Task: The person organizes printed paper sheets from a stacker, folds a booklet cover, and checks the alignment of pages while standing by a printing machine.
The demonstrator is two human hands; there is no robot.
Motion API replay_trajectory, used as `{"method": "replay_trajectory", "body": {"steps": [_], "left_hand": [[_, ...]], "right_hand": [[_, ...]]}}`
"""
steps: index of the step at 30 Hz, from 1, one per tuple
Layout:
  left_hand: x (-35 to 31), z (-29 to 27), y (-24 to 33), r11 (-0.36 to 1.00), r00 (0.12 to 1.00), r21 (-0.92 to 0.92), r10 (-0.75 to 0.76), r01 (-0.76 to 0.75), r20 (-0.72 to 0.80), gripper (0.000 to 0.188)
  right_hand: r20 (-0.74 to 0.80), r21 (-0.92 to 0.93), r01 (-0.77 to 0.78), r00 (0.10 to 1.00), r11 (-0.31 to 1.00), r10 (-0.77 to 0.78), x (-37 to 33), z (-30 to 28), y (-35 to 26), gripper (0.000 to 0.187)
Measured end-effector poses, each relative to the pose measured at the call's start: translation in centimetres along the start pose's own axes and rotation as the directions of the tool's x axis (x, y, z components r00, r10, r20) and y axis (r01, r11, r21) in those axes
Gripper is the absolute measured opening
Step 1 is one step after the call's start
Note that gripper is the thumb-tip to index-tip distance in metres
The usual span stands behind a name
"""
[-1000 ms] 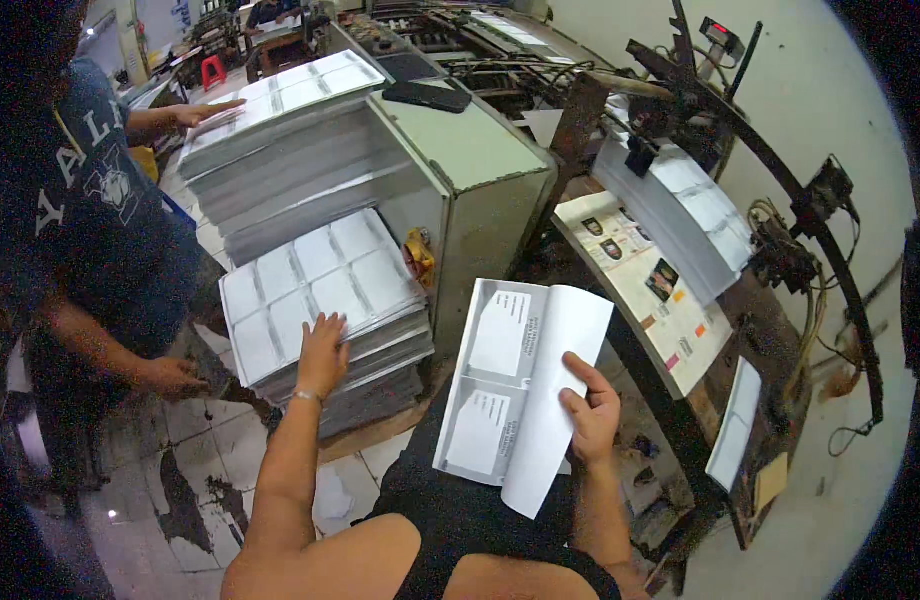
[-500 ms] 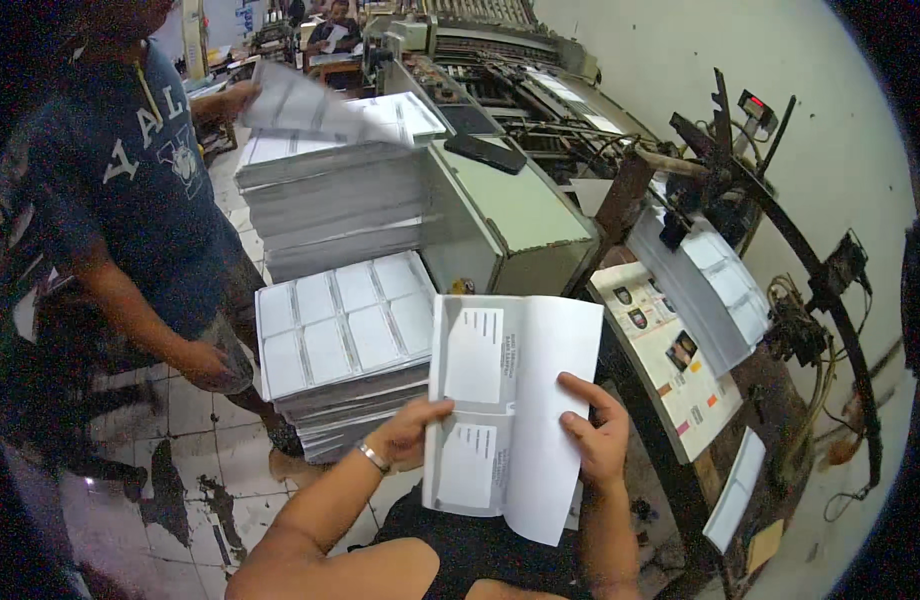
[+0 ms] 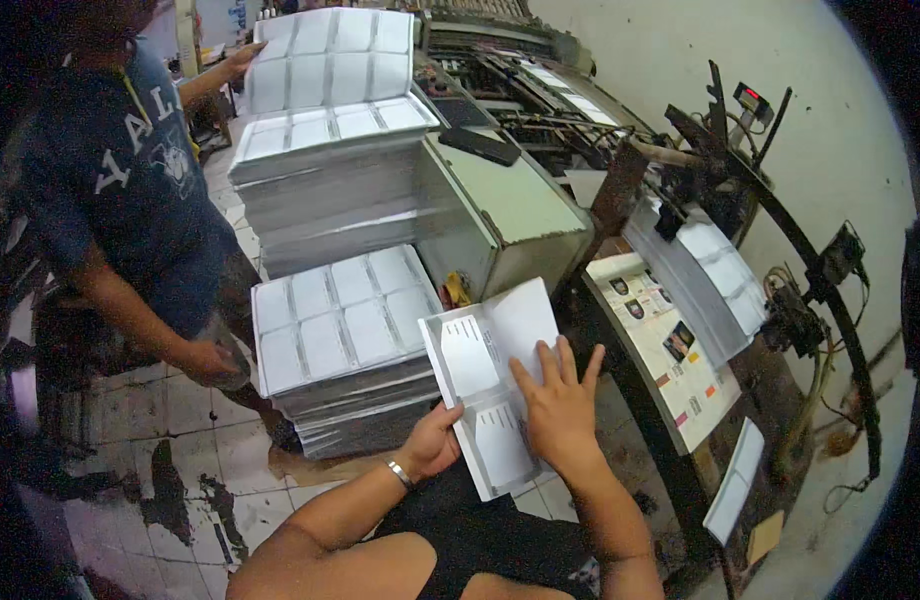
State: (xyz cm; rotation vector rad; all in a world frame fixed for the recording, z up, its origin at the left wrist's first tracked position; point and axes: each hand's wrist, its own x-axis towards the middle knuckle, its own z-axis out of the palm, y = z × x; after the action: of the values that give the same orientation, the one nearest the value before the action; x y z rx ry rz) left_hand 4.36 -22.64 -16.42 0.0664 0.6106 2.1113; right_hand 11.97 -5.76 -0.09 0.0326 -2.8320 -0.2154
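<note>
A folded printed sheet (image 3: pixel 472 365), white with grey panels, is held up in front of my body, its top leaning to the left. My left hand (image 3: pixel 436 442) grips its left edge, with the thumb on top and the other fingers beneath. Flat across the right part of the sheet lies my right hand (image 3: pixel 560 405), fingers stretched and spread. Just to the left stands a low stack of printed sheets (image 3: pixel 342 315), its top sheet showing rows of white panels. The folded sheet's left corner overlaps the near side of that stack in the view.
A co-worker (image 3: pixel 130 200) stands at the left, lifting a large printed sheet (image 3: pixel 330 55) over a taller stack (image 3: pixel 325 200). Behind my hands is a pale green cabinet (image 3: pixel 510 190) bearing a black phone-like object (image 3: pixel 478 147). Printing machinery and a bench with a colour print (image 3: pixel 665 350) run along the right.
The folded sheet has tilted left and its loose flap now lies flatter. My right hand went from holding the right edge to lying spread on it. The co-worker's sheet has been raised upright.
</note>
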Motion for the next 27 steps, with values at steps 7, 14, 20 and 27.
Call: {"method": "replay_trajectory", "body": {"steps": [7, 14, 20, 27], "left_hand": [[-1.0, 1.2, 0.4, 0.999, 0.999, 0.041, 0.005, -0.003, -0.047, 0.045], [-0.9, 0.1, -0.5, 0.994, 0.995, -0.100, -0.039, 0.048, 0.094, 0.044], [-0.6, 1.2, -0.4, 0.988, 0.994, -0.137, -0.051, 0.064, 0.098, 0.043], [-0.3, -0.3, -0.7, 0.970, 0.986, -0.215, -0.082, 0.113, 0.148, 0.048]], "right_hand": [[0.034, -0.075, 0.139, 0.990, 0.987, -0.137, -0.7, 2.1, 2.2, 0.069], [0.028, 0.216, 0.092, 0.995, 0.972, -0.100, -0.4, 2.8, 0.1, 0.070], [0.023, 0.266, 0.025, 0.999, 0.964, -0.032, -0.9, 2.8, 0.1, 0.056], [-0.001, 0.262, 0.064, 0.998, 0.963, -0.066, -0.6, 2.7, -0.5, 0.047]]}}
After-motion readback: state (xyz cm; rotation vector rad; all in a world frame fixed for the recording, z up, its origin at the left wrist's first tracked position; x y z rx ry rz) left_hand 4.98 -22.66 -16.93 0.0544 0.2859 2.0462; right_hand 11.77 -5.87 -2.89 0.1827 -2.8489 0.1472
